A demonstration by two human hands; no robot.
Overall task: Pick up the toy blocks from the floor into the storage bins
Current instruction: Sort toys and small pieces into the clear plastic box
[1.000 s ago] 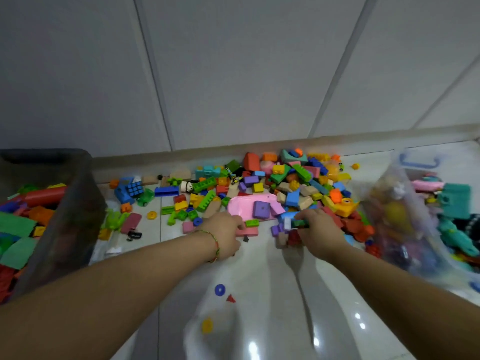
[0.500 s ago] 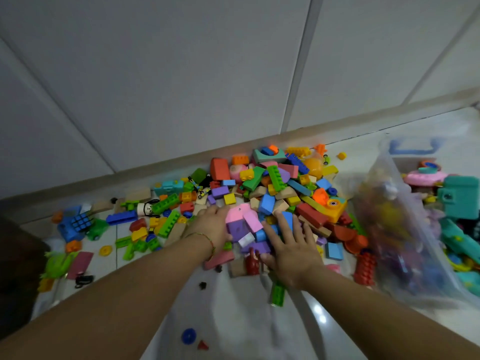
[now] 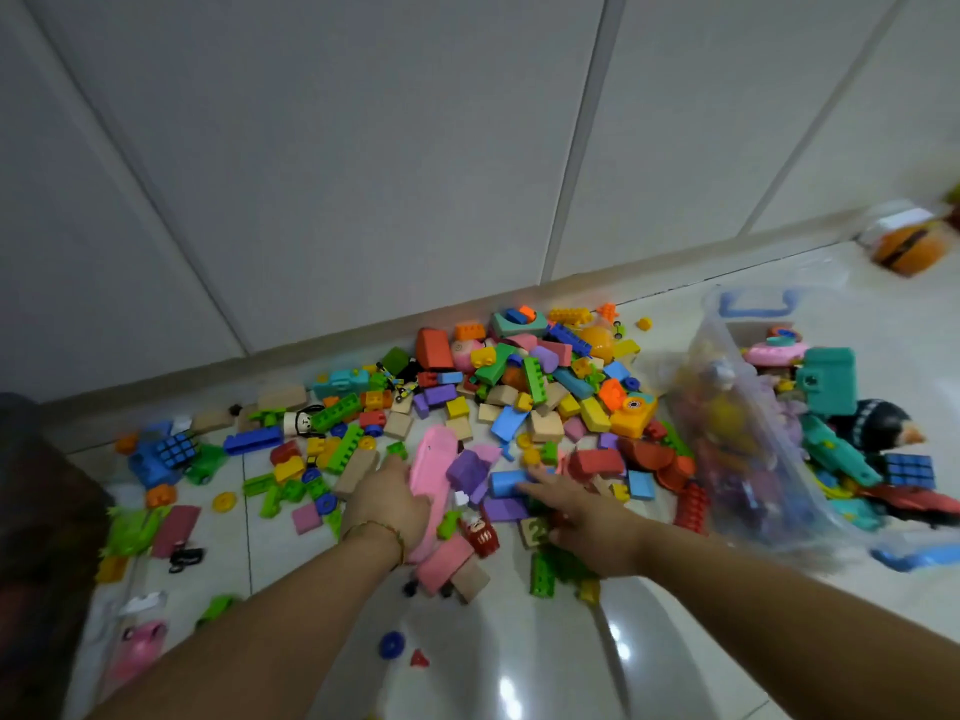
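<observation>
A pile of colourful toy blocks point(image 3: 524, 392) lies on the white tiled floor against the wall. My left hand point(image 3: 387, 504) rests flat against the left side of a long pink piece point(image 3: 434, 459) at the pile's near edge. My right hand point(image 3: 571, 506) lies over the blocks with fingers straight and spread, its fingertips touching a blue block point(image 3: 506, 483). Purple blocks point(image 3: 467, 470) sit between the two hands. A clear storage bin point(image 3: 737, 459) with a blue handle stands at the right, full of toys. Only the dark edge of another bin point(image 3: 31, 511) shows at the left.
Loose pieces lie near me: a blue ring point(image 3: 391, 644), a red triangle point(image 3: 418, 658), a green brick point(image 3: 542, 574) and a pink toy point(image 3: 137, 646). A cube puzzle point(image 3: 176, 445) sits at the left. An orange toy point(image 3: 906, 246) lies far right by the wall.
The view swung right, and the left bin slid nearly out of sight. The pink piece now lies lengthwise against my left hand. My right hand opened flat and moved slightly right.
</observation>
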